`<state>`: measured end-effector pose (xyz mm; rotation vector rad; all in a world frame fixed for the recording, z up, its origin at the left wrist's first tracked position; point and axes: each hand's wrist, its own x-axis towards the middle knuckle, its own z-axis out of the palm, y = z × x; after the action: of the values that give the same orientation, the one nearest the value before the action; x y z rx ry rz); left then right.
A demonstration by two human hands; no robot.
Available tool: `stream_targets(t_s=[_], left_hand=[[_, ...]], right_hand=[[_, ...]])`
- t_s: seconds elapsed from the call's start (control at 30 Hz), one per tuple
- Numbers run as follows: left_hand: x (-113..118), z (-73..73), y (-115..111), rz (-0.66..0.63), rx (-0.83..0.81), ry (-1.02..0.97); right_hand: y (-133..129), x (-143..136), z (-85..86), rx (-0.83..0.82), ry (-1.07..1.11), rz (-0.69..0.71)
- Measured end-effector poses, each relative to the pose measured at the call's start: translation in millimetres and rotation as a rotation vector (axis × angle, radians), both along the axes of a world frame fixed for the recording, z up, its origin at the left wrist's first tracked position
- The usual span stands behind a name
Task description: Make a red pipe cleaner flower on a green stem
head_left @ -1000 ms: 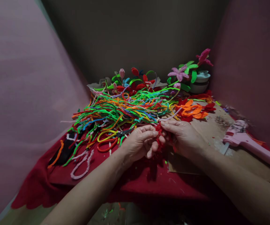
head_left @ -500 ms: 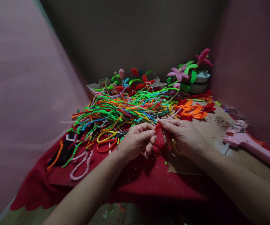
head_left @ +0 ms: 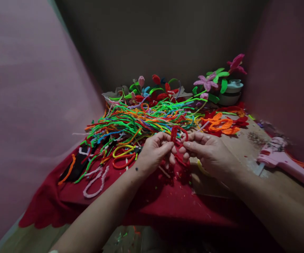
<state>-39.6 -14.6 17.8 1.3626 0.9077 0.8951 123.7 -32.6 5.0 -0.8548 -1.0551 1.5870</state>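
Note:
Between my hands, above the front of the table, a red pipe cleaner is bent into loops. My left hand pinches it between thumb and forefinger. My right hand closes its thumb and fingers on the loop's other side. Behind the hands lies a wide heap of pipe cleaners in green, orange, blue and other colours. Scissors with yellow and red handles rest left of my left hand, their blades partly hidden. A pink pipe cleaner loop lies nearer the left edge.
A pink glue gun lies on a cardboard sheet at the right. Orange petal shapes sit behind my right hand. Pipe cleaner flowers and a pale lidded container stand at the back. A red cloth covers the table.
The red pipe cleaner, bunched at my fingertips before, now stands up as an open loop. My fingers have shifted along it. The whole view has moved slightly, so things appear further right.

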Motion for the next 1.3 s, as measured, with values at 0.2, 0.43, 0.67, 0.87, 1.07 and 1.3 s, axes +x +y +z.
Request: stream_targets(t_s=[0.2,0.43,0.67,0.87,1.07,1.3], left_hand=[[8,4.4,-13,-0.004,-0.019,0.094],[10,2.3,-16,-0.001,-0.002,0.13],[10,0.4,-16,-0.001,0.041,0.135],[11,4.0,-19,-0.073,-0.019,0.017],[9,5.3,-13,-0.065,-0.121,-0.126],[10,4.4,-13,-0.066,-0.171,-0.078]], right_hand=[[-3,-4,2.8,0.221,-0.227,-0.192],[-6,-4,2.8,0.377,-0.498,-0.345],[-6,-4,0.4,0.429,-0.575,-0.329],[-6,-6,2.5,0.302,-0.433,-0.227],[-5,-3,5.9,0.095,-0.206,-0.059],[0,0,4.5,0.024,-0.091,-0.12]])
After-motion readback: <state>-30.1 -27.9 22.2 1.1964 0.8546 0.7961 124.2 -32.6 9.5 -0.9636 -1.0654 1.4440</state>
